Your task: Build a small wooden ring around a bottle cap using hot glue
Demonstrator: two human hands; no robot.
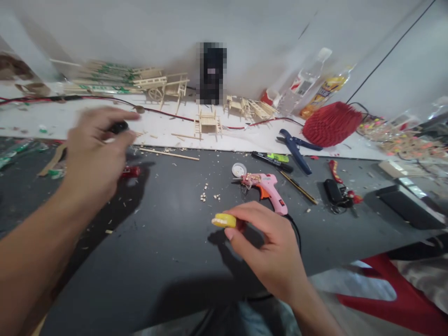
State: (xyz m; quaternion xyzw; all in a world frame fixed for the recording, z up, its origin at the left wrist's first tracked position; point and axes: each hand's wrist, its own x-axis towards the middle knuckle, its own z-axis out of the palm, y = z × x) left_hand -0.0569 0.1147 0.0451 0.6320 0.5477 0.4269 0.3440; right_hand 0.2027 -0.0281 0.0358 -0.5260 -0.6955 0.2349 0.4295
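Observation:
My right hand (269, 247) hovers over the dark work mat (168, 242), its thumb and fingers pinched on a small yellow disc-shaped object (224, 220). Just beyond it lies a pink glue gun (268, 186). My left hand (96, 149) is raised at the left and blurred by motion. Its fingers curl round a small black object (119, 127), and what that object is I cannot make out. A small red item (130, 171) lies on the mat under this hand.
Small wooden stick models (208, 122) and a cart (157, 86) stand on the white strip at the back. Blue pliers (296, 147), a marker (273, 161), a pencil (299, 187), a red paper ball (331, 123), bottles (308, 84) and wood chips (205, 193) lie around.

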